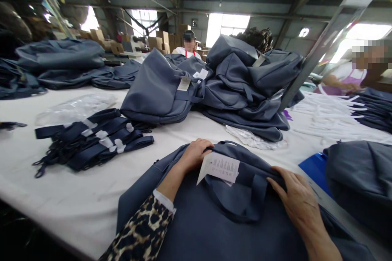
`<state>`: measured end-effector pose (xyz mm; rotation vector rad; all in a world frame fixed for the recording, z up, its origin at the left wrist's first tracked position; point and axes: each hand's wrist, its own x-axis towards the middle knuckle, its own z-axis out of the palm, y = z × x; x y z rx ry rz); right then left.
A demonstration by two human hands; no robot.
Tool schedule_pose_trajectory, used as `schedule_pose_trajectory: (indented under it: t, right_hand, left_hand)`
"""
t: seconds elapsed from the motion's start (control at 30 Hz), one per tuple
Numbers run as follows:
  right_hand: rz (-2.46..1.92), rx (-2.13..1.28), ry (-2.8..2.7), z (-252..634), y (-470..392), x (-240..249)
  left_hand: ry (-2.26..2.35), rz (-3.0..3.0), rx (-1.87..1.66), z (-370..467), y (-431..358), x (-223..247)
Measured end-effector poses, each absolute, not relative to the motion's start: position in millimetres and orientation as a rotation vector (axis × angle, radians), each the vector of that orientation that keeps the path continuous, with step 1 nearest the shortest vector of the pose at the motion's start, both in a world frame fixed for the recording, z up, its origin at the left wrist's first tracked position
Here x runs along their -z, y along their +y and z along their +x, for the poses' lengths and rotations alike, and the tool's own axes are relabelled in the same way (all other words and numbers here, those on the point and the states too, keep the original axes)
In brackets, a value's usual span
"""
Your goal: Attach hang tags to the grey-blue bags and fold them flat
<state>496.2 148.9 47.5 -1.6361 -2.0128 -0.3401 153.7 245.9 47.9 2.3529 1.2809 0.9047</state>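
A large dark blue bag lies in front of me, its handle loop resting on its face. Curled over the top edge is my left hand, its fingers closed on the bag beside a white printed tag. My right hand grips the same edge further right, with the thumb on the near side and the fingers on the far side. What lies under the fingertips is hidden.
Dark straps with white wraps lie at the left, near clear plastic. Several blue bags are heaped behind. A slanted metal post, a blue item and another bag stand right. Two people work beyond.
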Motion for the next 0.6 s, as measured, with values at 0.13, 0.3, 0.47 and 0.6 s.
schedule_pose_trajectory:
  t: [0.13,0.3,0.47,0.6]
  right_hand:
    - [-1.67,0.275,-2.109,508,143,-41]
    - [-1.696,0.399,-2.13,504,135,-40]
    - [-1.625,0.405,-2.103,491,110,-49]
    - [-1.528,0.444,-2.152,481,79,-51]
  left_hand:
    - [1.282,2.436,-0.69,151,243,-49]
    - [1.193,2.442,-0.525,140,251,-51]
    - [1.165,2.44,-0.373,119,220,-57]
    - [1.241,2.47,-0.325,105,179,-59]
